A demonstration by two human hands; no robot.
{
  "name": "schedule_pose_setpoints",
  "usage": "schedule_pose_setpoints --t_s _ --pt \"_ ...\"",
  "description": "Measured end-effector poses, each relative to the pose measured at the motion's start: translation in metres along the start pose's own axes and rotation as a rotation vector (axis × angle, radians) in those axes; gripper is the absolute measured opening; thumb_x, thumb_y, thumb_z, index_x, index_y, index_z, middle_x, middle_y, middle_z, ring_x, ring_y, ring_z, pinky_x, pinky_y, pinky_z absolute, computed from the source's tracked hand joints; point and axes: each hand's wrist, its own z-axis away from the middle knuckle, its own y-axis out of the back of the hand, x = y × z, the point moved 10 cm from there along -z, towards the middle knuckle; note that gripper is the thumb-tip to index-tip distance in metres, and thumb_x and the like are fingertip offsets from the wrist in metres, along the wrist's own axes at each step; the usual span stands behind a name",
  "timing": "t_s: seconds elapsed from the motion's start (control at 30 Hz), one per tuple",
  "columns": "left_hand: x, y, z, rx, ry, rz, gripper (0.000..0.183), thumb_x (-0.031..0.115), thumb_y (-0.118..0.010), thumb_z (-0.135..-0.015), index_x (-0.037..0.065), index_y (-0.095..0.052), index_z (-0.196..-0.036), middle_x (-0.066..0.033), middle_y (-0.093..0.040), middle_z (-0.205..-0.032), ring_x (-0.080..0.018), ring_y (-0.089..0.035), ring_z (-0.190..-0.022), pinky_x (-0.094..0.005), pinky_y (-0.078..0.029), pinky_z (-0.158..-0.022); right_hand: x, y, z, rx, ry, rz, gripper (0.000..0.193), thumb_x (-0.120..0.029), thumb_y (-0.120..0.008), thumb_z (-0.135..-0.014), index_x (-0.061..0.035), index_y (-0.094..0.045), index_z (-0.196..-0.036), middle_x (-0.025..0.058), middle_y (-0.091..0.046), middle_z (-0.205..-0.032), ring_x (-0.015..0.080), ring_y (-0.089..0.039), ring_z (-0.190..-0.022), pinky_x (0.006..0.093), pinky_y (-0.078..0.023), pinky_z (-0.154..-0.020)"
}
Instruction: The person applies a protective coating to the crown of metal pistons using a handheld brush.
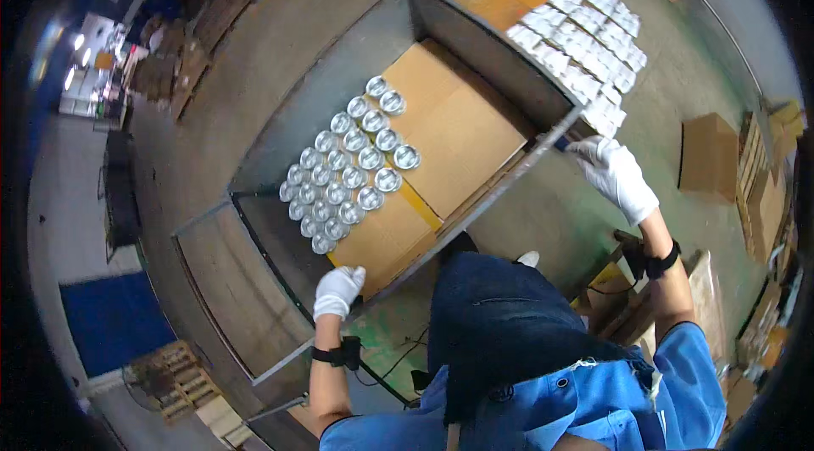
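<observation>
Head-worn fisheye view, looking down, near above a grey bin point(487, 52)

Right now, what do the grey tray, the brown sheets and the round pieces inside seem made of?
Grey tray: probably metal, dull; thin, stiff-looking walls suggest it.
Brown sheets: likely cardboard, matte, judging by the plain tan surface.
Round pieces: glossy, silvery-clear; bright glints suggest glass or clear plastic, but metal is possible.

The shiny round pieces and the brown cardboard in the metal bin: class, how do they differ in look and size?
The shiny round pieces are small and silvery-clear; the brown cardboard is broad and dull. The pieces are rounded, the cardboard flat. Both lie inside the grey metal bin.
</observation>
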Motion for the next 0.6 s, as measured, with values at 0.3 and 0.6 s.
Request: schedule_pose_setpoints --t_s 0.3,0.6 --pt "-0.024 -0.018 -0.309 0.210 -0.184 0.224 0.038 0.040 -0.048 -0.101 0.011 -0.071 -0.106 -0.0193 -0.071 -0.110 -0.0405 -0.067 -0.102 -0.0527 -0.053 -0.089 -0.114 -0.311 -0.235 -0.408 0.285 -0.099 0.024 -0.017 -0.062 -0.089 -0.0149 -0.078 -0.107 0.0138 -0.075 -0.097 0.0358 -0.071 -0.094 0.0438 -0.057 -0.083" --pt "0.032 -0.131 -0.528 0.724 -0.281 -0.080 0.030 0.031 -0.059 -0.096 0.010 -0.076 -0.110 -0.0182 -0.069 -0.120 -0.0422 -0.065 -0.109 -0.0474 -0.047 -0.104 -0.114 -0.657 -0.316 -0.625 0.267 0.083 0.036 -0.026 -0.062 -0.092 -0.0051 -0.064 -0.121 0.0224 -0.069 -0.109 0.0417 -0.068 -0.098 0.0503 -0.056 -0.084"
